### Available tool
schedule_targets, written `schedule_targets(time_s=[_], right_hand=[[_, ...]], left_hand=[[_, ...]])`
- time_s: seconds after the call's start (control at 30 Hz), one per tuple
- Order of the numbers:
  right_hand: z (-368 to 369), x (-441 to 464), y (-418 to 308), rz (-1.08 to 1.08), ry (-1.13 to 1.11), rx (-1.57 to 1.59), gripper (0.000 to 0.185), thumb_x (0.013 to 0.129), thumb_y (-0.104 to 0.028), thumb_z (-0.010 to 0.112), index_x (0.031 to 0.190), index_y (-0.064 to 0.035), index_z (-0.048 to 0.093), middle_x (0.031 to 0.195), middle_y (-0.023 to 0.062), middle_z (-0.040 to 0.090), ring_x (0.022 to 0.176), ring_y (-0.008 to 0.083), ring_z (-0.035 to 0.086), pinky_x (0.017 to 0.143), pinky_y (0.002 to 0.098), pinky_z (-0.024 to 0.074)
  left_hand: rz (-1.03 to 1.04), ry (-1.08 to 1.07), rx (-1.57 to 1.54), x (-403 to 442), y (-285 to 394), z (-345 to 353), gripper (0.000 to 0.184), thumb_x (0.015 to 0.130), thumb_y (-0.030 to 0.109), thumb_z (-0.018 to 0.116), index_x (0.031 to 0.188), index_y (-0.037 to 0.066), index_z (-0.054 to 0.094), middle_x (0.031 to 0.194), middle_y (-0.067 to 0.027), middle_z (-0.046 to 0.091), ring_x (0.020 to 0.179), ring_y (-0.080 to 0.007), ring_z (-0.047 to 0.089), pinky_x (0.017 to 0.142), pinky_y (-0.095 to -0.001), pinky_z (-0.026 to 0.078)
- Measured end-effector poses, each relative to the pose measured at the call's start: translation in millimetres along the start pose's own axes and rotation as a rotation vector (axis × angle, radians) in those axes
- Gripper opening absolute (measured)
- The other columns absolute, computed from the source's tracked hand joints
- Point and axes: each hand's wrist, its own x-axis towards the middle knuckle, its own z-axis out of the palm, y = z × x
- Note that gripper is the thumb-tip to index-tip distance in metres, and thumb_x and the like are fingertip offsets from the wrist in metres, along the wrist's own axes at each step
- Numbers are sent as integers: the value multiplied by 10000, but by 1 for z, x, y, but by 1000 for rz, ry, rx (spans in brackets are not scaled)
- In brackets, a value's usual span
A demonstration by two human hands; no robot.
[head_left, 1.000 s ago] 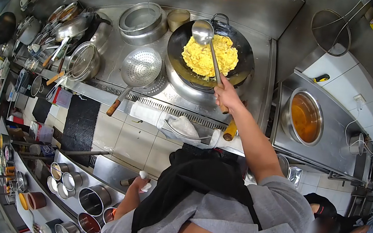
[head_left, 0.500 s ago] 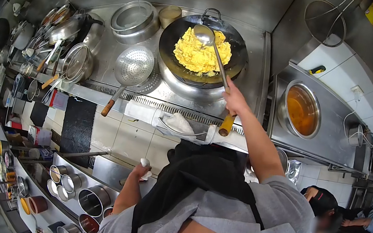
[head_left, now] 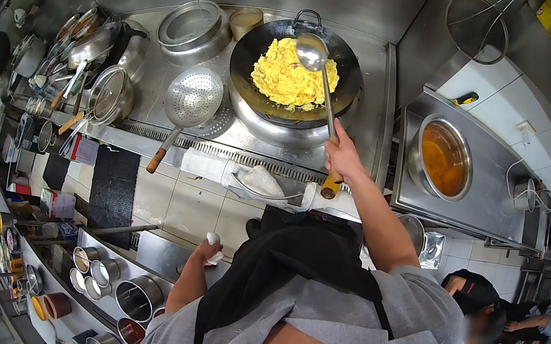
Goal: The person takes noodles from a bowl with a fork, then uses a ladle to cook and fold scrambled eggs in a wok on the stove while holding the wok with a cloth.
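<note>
Egg (head_left: 282, 77), bright yellow and lumpy, and what a heap it was: thick soft curds with paler flecks and glossy patches, ragged at the rim and piled up in the middle of a black wok (head_left: 349, 76)! That wok sat toward the right edge of the steel tabletop (head_left: 156, 77), on a round metal ring (head_left: 274, 133), its loop handle facing the back edge. And here was the right hand (head_left: 343, 156), wrapped snugly around the shaft of a ladle (head_left: 312, 52), whose shiny bowl covered the egg's upper right side; whether it touched, one could not tell. Down low, well away from the wok, the left hand (head_left: 204, 251) was closed around something white (head_left: 213, 239), too small to name.

Now to the surroundings! A perforated skimmer (head_left: 194, 97) lay just left of the wok, its wooden handle poking past the front edge. Behind it, near the back edge, stood a wide pot (head_left: 193, 53) beside a small round container (head_left: 246, 22). Pans (head_left: 91, 48) crowded the left end. White cloth (head_left: 263, 181) lined the front edge, and a wooden stub (head_left: 331, 186) jutted out just below the right hand. Over on the right-hand tabletop (head_left: 490, 211), a steel bowl (head_left: 417, 166) held orange-brown liquid (head_left: 443, 156).
</note>
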Motion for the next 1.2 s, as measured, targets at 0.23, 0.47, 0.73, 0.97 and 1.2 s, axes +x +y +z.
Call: schedule_targets(time_s=[0.23,0.47,0.73,0.97,1.2], right_hand=[[-17,-27,-7,317,-394,920,631,976,-129,524,1511,-297,235,750,60,528,501,119,468,438,277,398],[16,64,-6,250,-277,826,711,978,-137,512,1543,-309,116,748,79,538,522,154,496,442,317,429],[30,-35,-32,380,-256,836,644,980,-142,501,1513,-310,180,730,53,516,516,146,490,440,319,432],[37,57,-7,144,-159,777,694,953,-117,512,1525,-309,170,720,45,508,501,149,477,437,308,428],[29,-4,-23,327,-198,834,716,973,-119,471,1545,-344,103,741,51,525,498,153,470,432,291,414]], left_hand=[[-115,14,36,-40,42,-9,573,745,331,737,1176,-23,603,1017,-187,693,836,-269,696,711,-408,560],[-42,-54,109,-33,22,-5,454,725,378,734,998,18,694,913,-162,710,814,-266,697,726,-411,550],[-2,133,-21,-14,14,-9,555,714,392,749,1071,-22,653,963,-195,700,878,-284,684,770,-393,536],[16,-106,14,-35,21,-3,410,752,303,743,1030,16,650,885,-137,700,741,-234,676,668,-389,538],[-75,-66,-248,-52,35,-8,377,764,235,742,1077,65,619,775,-93,657,656,-227,654,497,-396,519]])
